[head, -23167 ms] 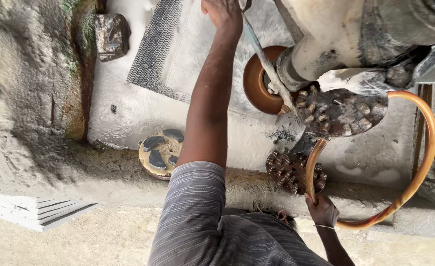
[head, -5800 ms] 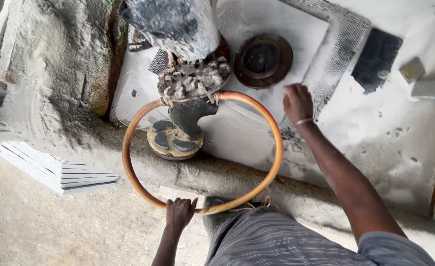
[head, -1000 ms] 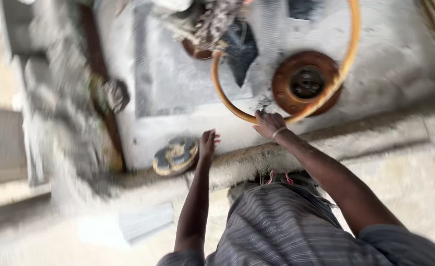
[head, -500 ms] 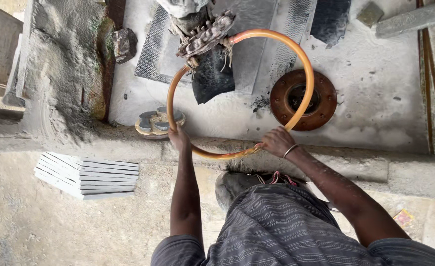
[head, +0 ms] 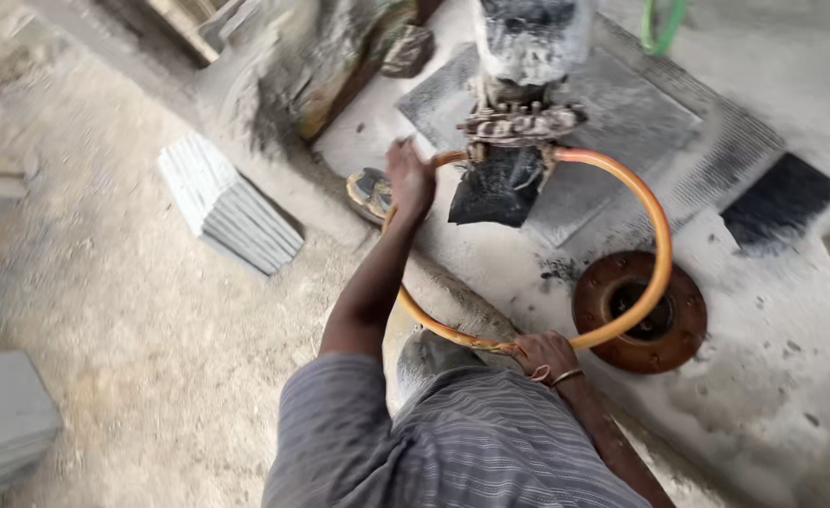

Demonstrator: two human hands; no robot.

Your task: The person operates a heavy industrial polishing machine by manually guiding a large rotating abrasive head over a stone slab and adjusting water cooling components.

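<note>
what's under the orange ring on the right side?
A rusty round disc with a centre hole lies under the orange ring, on the dusty slab. The ring's tube hides a strip of the disc; whether they touch is unclear.

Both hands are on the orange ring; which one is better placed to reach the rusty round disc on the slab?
Probably the right hand: it grips the orange ring at its near edge, close beside the rusty disc. The left hand holds the far side, near the machine head.

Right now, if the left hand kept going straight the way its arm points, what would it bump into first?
The left hand grips the orange ring and points up the picture. Straight on lies the grey slab's near corner, probably met first. The machine head stands to its right; depth is hard to judge.
</note>
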